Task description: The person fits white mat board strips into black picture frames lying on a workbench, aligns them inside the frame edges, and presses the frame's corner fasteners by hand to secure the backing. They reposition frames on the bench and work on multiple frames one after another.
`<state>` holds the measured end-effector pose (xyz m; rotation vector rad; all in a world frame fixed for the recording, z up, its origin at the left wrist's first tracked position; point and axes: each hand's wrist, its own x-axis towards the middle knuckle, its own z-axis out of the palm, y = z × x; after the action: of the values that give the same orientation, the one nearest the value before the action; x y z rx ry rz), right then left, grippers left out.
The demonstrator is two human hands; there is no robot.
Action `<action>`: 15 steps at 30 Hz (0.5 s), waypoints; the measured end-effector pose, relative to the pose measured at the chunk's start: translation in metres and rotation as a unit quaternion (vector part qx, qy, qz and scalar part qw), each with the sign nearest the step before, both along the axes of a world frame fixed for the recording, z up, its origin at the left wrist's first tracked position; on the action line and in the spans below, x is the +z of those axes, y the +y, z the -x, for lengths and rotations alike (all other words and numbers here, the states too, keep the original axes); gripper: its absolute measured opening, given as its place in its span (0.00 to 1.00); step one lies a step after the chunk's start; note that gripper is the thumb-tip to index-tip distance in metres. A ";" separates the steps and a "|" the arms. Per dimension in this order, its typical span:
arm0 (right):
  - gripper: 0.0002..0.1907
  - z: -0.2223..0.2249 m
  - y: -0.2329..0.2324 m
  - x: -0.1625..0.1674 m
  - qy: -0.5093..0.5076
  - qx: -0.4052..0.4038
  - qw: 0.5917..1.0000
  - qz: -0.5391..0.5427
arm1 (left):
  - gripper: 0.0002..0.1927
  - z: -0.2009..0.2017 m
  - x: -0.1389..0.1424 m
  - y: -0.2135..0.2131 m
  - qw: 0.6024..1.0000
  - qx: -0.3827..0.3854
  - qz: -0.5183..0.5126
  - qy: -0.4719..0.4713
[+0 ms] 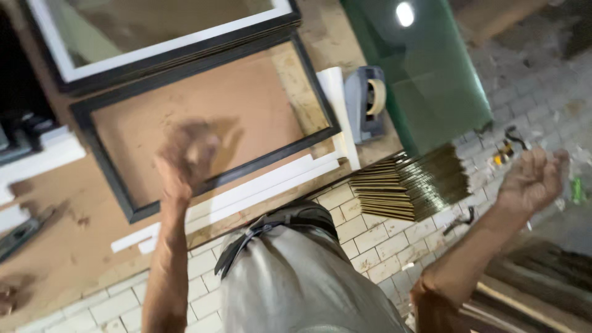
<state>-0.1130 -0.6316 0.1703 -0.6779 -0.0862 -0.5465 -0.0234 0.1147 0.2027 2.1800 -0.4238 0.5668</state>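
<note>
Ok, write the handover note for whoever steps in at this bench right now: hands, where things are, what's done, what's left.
Left hand: raised over the black picture frame, blurred, seems loosely closed; no object visible in it.
Right hand: lifted off to the side above the paved floor, apparently empty.
The frame lies flat on the brown workbench, backing board showing. A second, white-edged frame lies behind it. Tape dispenser beside the frame's corner; white strips along the bench edge; stack of mouldings on the floor.
Done: frame laid face down.
Left: can't tell; neither hand touches it.

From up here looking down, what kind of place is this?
Probably a picture-framing workshop. A black frame lies on the brown worktable, a grey tape dispenser sits at its edge, and stacked frame mouldings rest on the paved floor.
</note>
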 end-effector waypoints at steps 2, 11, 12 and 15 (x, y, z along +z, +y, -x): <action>0.09 0.004 0.006 -0.004 0.020 0.039 0.998 0.040 | 0.15 -0.021 0.022 0.030 0.998 0.046 -0.020 -0.040; 0.09 -0.088 0.156 -0.049 0.315 0.083 0.936 0.131 | 0.29 -0.031 0.039 0.126 0.942 0.173 0.076 0.279; 0.08 -0.099 0.181 -0.056 0.324 0.100 0.924 0.176 | 0.30 -0.015 0.029 0.134 0.923 0.180 0.111 0.321; 0.08 -0.131 0.244 -0.068 0.347 0.168 0.905 0.180 | 0.32 0.044 -0.008 0.164 0.904 0.136 0.256 0.312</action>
<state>0.0178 -0.3872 0.1025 -1.1602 0.3703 0.0736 -0.0674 0.2790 0.1947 1.7760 0.3500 0.0743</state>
